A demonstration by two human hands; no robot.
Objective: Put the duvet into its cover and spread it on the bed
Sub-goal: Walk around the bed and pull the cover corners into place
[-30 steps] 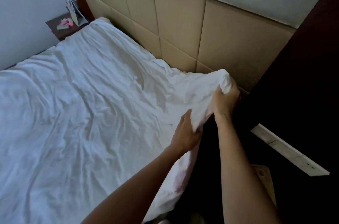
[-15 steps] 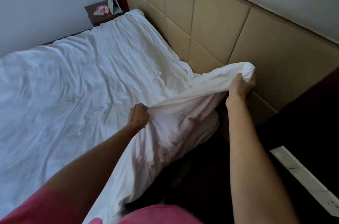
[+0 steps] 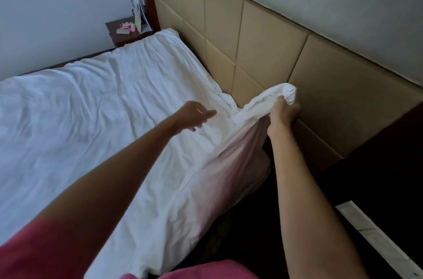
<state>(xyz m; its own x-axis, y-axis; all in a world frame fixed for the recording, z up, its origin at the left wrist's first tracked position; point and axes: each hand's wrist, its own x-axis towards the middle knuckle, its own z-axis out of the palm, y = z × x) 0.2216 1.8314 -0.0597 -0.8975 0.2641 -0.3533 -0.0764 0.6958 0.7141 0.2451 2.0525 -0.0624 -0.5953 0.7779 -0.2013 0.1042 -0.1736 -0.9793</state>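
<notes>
Beige headboard (image 3: pixel 274 50) backs the bed; right hand (image 3: pixel 282 111) grips the duvet (image 3: pixel 91 118) corner against it, left hand (image 3: pixel 196 116) hovers open over cloth leftward. Risk: one-handed tugging could bunch the corner.

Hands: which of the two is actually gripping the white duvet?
The right hand, bunching the duvet corner up against the headboard. The left hand hovers open over the bed, holding nothing.

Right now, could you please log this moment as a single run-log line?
stage: spreading duvet | right hand: grips corner at headboard | left hand: open above duvet | nightstand: far corner
</notes>
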